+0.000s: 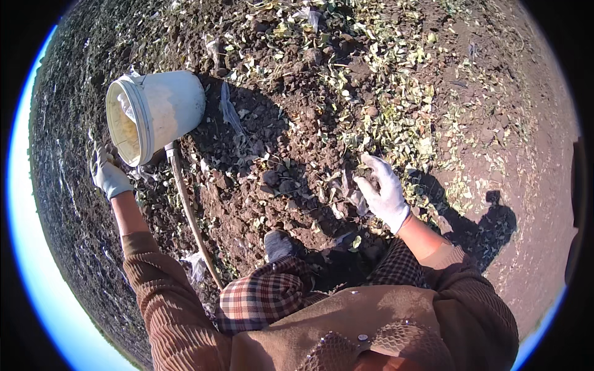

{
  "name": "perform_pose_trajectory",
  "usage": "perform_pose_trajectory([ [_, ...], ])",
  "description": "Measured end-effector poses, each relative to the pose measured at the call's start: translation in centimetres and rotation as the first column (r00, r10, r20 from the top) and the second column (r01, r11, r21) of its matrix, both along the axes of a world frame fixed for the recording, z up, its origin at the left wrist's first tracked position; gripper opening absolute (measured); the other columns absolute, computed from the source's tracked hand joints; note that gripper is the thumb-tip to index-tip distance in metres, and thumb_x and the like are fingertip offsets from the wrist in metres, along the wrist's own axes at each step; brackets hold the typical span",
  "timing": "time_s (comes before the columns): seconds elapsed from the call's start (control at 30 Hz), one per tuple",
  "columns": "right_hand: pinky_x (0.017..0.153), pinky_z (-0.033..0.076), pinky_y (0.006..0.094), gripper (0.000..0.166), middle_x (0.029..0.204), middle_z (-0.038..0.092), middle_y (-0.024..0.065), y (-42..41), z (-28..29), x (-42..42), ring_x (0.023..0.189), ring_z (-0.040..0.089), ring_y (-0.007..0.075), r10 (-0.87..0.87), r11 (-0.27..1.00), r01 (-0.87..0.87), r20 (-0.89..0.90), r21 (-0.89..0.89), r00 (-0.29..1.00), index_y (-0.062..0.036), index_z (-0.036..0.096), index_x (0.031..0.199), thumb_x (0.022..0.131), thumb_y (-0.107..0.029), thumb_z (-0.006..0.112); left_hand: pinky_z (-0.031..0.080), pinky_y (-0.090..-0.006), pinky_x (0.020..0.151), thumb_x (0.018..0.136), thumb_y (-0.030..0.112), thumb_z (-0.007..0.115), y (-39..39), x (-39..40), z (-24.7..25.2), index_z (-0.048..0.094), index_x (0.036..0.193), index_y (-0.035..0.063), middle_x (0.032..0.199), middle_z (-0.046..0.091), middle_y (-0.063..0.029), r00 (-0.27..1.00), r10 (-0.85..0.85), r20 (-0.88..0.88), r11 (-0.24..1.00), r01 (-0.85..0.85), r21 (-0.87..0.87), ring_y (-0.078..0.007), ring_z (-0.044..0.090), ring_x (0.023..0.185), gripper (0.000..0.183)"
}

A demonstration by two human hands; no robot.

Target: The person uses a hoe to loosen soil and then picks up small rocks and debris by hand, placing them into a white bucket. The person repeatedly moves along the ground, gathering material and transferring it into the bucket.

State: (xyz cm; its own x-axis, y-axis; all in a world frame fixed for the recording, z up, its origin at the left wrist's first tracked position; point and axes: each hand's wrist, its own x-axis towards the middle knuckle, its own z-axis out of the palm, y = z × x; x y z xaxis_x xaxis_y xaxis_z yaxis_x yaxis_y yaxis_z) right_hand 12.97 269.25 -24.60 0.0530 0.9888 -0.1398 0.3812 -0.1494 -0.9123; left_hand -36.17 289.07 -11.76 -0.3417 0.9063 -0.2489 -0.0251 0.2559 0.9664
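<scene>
My left hand (109,174), in a pale work glove, is at the left, beside the open mouth of a white plastic bucket (171,104). The bucket appears tipped in the view and has a pale piece of plastic inside its rim. The left fingers are extended and spread, with nothing seen in them. My right hand (383,190), in a whitish glove, hovers over the soil right of centre, thumb and fingers apart and holding nothing. Just left of it lies a scrap of clear plastic film (357,199). A wooden tool handle (192,218) runs from under the bucket towards my leg; its head is mostly hidden.
Cloddy brown soil (232,190) with scattered pale green leaves (399,125) surrounds me. A twisted strip of plastic film (229,109) lies right of the bucket, and another scrap (197,266) is beside the handle. My shoe (280,246) rests on the soil below centre.
</scene>
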Motion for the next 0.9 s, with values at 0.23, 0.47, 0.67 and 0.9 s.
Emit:
perform_pose_trajectory([
  [0.23,0.116,0.038,0.0521,0.065,0.161,0.032,0.0169,8.6,-4.2,11.2,0.143,0.039,0.0402,0.084,0.989,0.018,0.669,-0.144,0.739,-0.0231,0.043,0.153,0.097,-0.052,0.057,0.049,-0.0500,0.107,0.098,0.047,0.067,6.8,-4.6,-4.0,0.047,0.149,0.0061,0.137,0.055,-0.0237,0.042,0.219,-0.975,0.929,0.296,0.222,-0.0350,0.057,0.128,0.069],
  [0.47,0.120,0.015,0.0725,0.083,0.172,0.003,0.0179,7.5,-10.2,7.8,0.157,0.003,0.0467,0.305,0.849,0.085,0.615,-0.522,0.727,-0.0373,0.025,0.162,0.091,-0.063,0.060,0.032,-0.0602,0.116,0.087,0.052,0.074,-4.6,23.9,-16.8,0.029,0.160,0.0147,0.160,0.029,-0.0297,-0.282,-0.595,-0.753,0.311,0.782,-0.539,-0.0450,0.030,0.149,0.094],
  [0.67,0.114,0.034,0.0668,0.100,0.165,0.023,0.0201,-13.3,-9.9,16.8,0.151,0.023,0.0502,0.614,0.599,0.014,0.470,-0.800,0.634,-0.0354,0.023,0.162,0.080,-0.063,0.072,0.020,-0.0697,0.117,0.087,0.067,0.066,-9.7,30.0,-19.7,0.014,0.165,0.0109,0.162,0.013,-0.0378,-0.423,-0.603,-0.676,0.379,0.594,-0.710,-0.0563,0.012,0.151,0.108],
  [0.9,0.091,0.056,0.0434,0.045,0.112,0.074,0.0148,2.9,-2.7,20.2,0.101,0.071,0.0334,0.402,0.804,0.071,0.627,-0.591,0.667,-0.0123,0.072,0.120,0.096,-0.047,0.057,0.016,-0.0714,0.117,0.082,0.058,0.075,-10.1,29.5,-20.5,0.019,0.164,0.0154,0.163,0.013,-0.0362,-0.292,-0.591,-0.752,0.478,0.624,-0.618,-0.0555,0.012,0.151,0.108],
])
